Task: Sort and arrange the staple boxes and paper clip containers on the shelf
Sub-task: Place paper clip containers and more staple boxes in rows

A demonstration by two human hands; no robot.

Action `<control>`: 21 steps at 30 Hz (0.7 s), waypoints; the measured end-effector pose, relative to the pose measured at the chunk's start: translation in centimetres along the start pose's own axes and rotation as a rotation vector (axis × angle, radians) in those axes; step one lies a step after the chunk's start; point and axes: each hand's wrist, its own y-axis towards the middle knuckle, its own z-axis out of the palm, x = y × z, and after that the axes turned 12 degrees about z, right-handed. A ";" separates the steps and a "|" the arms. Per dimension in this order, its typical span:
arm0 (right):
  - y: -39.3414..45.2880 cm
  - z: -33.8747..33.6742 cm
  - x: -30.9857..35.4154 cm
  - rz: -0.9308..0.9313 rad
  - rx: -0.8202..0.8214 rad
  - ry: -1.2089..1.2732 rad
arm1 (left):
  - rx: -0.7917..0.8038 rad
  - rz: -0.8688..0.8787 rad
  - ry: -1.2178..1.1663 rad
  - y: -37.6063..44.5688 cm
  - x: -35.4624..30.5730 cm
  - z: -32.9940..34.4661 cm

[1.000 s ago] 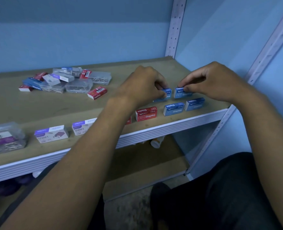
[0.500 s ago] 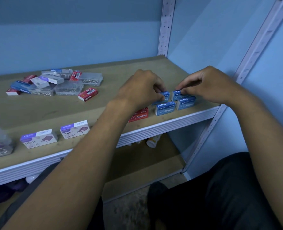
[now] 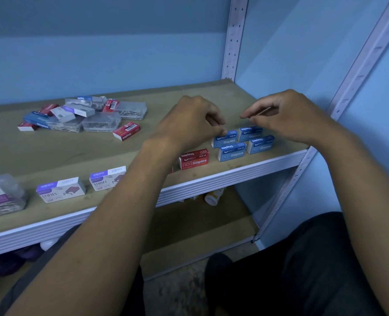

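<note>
Both hands hover over four blue boxes (image 3: 242, 142) on shelf (image 3: 143, 142). Left hand (image 3: 189, 124) fingers curled, empty; right hand (image 3: 289, 115) loosely spread, empty

Blue walls (image 3: 102, 60) meet in a corner behind a shelving unit, lit dimly and evenly with a cool cast. Pale perforated metal uprights (image 3: 232, 37) stand at the back right corner and along the right side, carrying a tan board shelf (image 3: 75, 151) with a ribbed white front edge (image 3: 223, 181). Below it sits a second board (image 3: 200, 229), and beneath that a speckled floor (image 3: 177, 290).
</note>
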 end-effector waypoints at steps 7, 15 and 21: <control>1.0 1.6 3.1 -0.114 -0.010 0.037 | -0.042 -0.027 0.067 -1.5 1.2 -2.5; 2.5 5.1 8.6 -0.223 0.087 0.060 | -0.103 -0.180 0.221 -5.4 4.7 -7.9; 3.0 7.5 11.8 -0.257 0.168 0.062 | -0.125 -0.282 0.290 -9.2 6.9 -11.5</control>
